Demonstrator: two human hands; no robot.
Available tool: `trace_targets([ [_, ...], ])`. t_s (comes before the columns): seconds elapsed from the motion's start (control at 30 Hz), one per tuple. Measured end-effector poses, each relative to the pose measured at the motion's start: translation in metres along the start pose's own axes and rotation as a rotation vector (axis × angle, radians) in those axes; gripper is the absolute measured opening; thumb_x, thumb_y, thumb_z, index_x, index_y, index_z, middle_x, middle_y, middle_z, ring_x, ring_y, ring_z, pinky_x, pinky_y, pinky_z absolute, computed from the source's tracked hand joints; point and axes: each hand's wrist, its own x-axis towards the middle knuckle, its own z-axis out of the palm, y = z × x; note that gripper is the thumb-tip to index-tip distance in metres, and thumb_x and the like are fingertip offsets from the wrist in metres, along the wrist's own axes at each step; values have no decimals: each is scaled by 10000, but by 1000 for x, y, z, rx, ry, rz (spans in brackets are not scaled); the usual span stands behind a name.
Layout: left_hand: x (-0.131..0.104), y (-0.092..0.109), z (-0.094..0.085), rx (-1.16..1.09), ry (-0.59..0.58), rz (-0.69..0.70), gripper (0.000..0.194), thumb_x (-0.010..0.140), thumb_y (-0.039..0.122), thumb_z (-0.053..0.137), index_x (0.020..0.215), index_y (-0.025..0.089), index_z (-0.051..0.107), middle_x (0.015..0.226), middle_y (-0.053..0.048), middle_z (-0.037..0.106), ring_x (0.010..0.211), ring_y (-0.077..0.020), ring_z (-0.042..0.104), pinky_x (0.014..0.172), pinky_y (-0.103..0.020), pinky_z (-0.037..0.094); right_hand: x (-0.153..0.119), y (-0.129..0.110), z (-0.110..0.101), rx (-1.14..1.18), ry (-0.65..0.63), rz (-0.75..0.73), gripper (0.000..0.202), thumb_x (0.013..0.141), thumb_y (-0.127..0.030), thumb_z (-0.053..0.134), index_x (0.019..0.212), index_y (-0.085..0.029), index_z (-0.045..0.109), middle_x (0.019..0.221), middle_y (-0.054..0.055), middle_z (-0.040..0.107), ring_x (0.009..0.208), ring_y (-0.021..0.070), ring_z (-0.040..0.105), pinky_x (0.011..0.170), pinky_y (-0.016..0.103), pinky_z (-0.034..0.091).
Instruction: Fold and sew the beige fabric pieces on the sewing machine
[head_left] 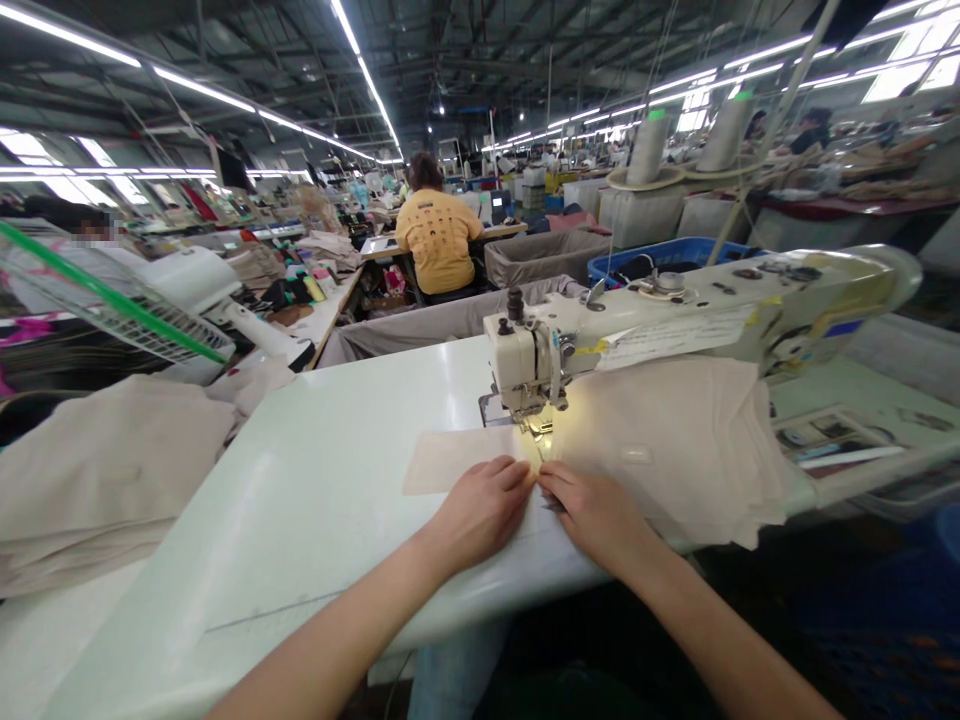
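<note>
A cream sewing machine stands on the pale green table, its lamp lighting the needle area. Just in front of the presser foot, my left hand has its fingers closed on the edge of a small beige fabric piece, which lies flat to the left. Close beside it, almost touching, my right hand pinches at the same edge; a small dark metal object shows under its fingers. Right of the needle, a stack of beige fabric panels lies under the machine arm and hangs over the table's front edge.
More beige fabric is piled at the left. A fan with a green rim stands behind it. A tray of small tools lies at the right. Beyond the table are cloth-lined bins, a blue crate and a seated person in yellow.
</note>
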Motion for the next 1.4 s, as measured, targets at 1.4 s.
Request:
trace_targets([
  [1.4, 26, -28, 0, 137, 41, -253, 254, 1005, 317, 485, 1155, 184, 641, 1068, -118, 634, 1018, -279, 574, 881, -440, 529, 14, -5, -4, 29, 76, 89, 355, 967, -169, 463, 1256, -200, 667, 1353, 83, 648, 1013, 234, 700, 841, 328, 524],
])
